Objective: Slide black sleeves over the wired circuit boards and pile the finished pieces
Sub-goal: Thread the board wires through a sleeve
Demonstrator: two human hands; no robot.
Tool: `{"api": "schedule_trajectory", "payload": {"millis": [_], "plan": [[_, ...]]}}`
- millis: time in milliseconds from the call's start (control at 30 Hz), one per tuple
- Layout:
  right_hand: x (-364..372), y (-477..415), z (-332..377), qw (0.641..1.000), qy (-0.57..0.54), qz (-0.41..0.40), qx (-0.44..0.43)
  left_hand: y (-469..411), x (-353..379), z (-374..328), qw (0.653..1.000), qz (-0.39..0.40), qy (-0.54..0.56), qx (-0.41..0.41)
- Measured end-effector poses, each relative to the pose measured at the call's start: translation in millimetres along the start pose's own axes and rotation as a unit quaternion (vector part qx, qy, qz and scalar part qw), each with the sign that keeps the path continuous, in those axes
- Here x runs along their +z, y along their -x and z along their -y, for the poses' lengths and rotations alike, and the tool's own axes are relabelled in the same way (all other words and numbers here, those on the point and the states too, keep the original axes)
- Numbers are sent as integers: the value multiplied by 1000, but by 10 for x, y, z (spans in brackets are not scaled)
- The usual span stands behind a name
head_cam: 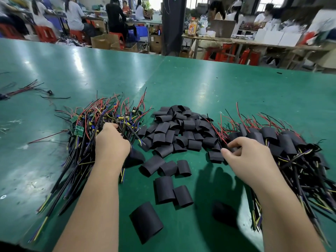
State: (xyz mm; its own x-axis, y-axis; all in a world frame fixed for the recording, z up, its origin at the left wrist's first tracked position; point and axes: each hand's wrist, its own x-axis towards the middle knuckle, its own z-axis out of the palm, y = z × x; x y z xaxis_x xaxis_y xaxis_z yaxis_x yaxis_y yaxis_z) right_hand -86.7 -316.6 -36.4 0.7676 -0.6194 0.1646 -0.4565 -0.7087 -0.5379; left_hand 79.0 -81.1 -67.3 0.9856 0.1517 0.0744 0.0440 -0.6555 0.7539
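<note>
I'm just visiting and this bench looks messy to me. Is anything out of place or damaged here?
Nothing looks damaged. A few loose sleeves lie scattered toward the near edge, apart from the main sleeve heap, and a stray wire bundle sits alone at far left, away from the unsleeved boards.

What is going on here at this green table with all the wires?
A person is working at a green table. The left hand digs into the pile of wired circuit boards, fingers curled round some wires. The right hand seems to pinch one black piece at the edge of the pile of finished pieces on the right. Between the two piles lies a heap of loose black sleeves, some scattered nearer the person.
</note>
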Motion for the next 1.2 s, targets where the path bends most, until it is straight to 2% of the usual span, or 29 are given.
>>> {"api": "schedule_trajectory", "payload": {"millis": [100,167,233,333,500,600,667,700,800,833,867,1000,1100,1200], "plan": [[34,-7,28,1000,-9,-1,-20,-24,34,-15,1000,23,16,-8],[46,2,37,999,-21,-3,-27,-14,61,-42,992,24,120,-2],[46,19,51,999,-35,-5,-33,29,82,-87,973,-8,230,27],[54,36,73,998,-52,-3,-43,133,145,-173,948,-32,307,75],[70,64,141,994,-94,7,-57,336,204,-355,903,41,413,115],[101,81,197,979,-191,33,-58,409,156,-388,878,103,429,184],[129,99,254,942,-325,84,-25,449,114,-386,862,167,416,237],[139,100,279,904,-410,120,-10,477,100,-391,856,202,396,263],[100,66,295,740,-650,172,14,574,100,-417,850,282,325,304],[67,50,278,709,-686,161,11,601,107,-422,851,296,304,308],[32,32,261,700,-700,141,5,614,114,-422,854,303,284,314],[20,5,218,738,-668,94,9,621,184,-402,870,279,227,337],[117,26,257,760,-639,115,17,685,250,-421,877,198,192,393],[208,45,304,769,-628,115,42,727,304,-434,857,99,133,488]]}}
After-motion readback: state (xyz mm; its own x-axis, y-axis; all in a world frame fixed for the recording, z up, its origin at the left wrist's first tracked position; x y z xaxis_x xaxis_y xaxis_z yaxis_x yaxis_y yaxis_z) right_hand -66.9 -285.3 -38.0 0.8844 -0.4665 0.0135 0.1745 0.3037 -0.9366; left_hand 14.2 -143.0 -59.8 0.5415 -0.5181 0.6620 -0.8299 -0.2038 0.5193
